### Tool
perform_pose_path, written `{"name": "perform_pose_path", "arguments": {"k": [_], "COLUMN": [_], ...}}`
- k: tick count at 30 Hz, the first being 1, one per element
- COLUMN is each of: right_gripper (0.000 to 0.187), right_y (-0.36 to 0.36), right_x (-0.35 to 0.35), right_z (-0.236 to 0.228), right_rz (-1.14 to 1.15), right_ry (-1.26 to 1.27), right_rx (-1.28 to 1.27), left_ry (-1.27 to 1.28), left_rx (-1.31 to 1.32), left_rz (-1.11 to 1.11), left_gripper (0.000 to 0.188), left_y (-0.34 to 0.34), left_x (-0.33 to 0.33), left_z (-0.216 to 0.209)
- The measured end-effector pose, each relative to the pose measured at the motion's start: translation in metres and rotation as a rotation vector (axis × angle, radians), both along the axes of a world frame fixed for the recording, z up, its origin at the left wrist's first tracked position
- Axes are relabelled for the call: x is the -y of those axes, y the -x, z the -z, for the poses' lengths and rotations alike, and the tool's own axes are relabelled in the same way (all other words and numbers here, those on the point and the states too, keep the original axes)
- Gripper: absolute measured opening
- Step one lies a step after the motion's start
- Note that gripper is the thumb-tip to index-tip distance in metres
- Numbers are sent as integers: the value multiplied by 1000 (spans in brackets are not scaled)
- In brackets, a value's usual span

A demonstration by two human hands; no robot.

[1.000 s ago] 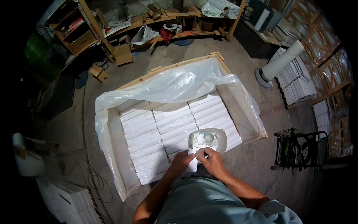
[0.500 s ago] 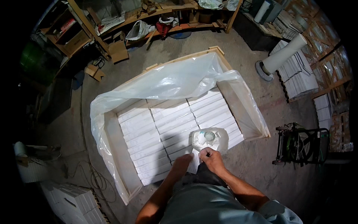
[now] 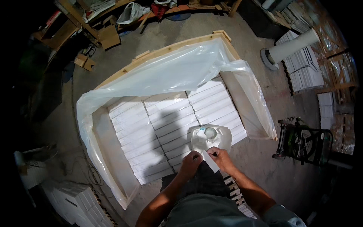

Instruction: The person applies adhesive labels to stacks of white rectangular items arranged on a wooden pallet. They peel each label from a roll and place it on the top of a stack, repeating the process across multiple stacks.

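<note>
My right hand (image 3: 222,159) is closed, pinching a white paper strip (image 3: 211,162) that slants down in front of my body. Close to the strip's upper end, my left hand (image 3: 191,163) is closed with curled fingers; what they hold, if anything, is too small to make out. Just beyond both hands lies an open whitish bag (image 3: 226,142) containing a pale round roll-like thing (image 3: 210,132) and several white pieces. The bag rests on rows of white flat boxes (image 3: 172,126), which lie packed in a large wooden crate (image 3: 166,48).
Clear plastic sheeting (image 3: 151,77) drapes over the crate's walls. A black wheeled frame (image 3: 302,143) stands to the right. Farther back are a large white roll (image 3: 295,46) and stacked white packages (image 3: 304,70). Another white stack (image 3: 75,202) sits at lower left, near cables (image 3: 95,176).
The white strip has swung from beside my left hand to beside my right, its lower end now pointing right. My hands are slightly farther apart, and the view has shifted.
</note>
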State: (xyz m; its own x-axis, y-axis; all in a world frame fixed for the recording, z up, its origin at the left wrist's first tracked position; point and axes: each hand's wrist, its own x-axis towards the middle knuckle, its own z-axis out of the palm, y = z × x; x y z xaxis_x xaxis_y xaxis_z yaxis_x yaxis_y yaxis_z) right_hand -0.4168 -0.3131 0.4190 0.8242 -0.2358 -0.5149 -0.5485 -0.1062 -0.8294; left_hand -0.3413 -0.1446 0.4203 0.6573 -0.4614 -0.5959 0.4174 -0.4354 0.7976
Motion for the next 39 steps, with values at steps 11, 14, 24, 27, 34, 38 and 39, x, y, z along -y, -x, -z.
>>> {"name": "perform_pose_path", "arguments": {"k": [11,14,24,27,34,38,39], "right_gripper": [15,13,15,16,15,16,17], "right_y": [-4,-8,-46,-63,-123,-148,-154], "right_x": [98,93,80,86,99,111,114], "right_z": [49,49,51,72,114,157,171], "right_rz": [400,303,356,420,534,542,551], "right_ry": [692,740,496,357,-28,-101,-125], "right_rx": [-24,-4,17,7,-35,-55,-61], "left_ry": [-481,-243,-200,-206,-366,-221,-184], "left_rx": [157,-2,63,40,75,-145,-181], "left_rz": [47,10,90,57,54,19,-29], "left_gripper": [33,42,35,37,43,31,29], "left_y": [28,11,-34,-58,-111,-144,-149], "left_x": [55,80,110,112,118,115,119], "left_z": [145,121,119,127,181,226,232]}}
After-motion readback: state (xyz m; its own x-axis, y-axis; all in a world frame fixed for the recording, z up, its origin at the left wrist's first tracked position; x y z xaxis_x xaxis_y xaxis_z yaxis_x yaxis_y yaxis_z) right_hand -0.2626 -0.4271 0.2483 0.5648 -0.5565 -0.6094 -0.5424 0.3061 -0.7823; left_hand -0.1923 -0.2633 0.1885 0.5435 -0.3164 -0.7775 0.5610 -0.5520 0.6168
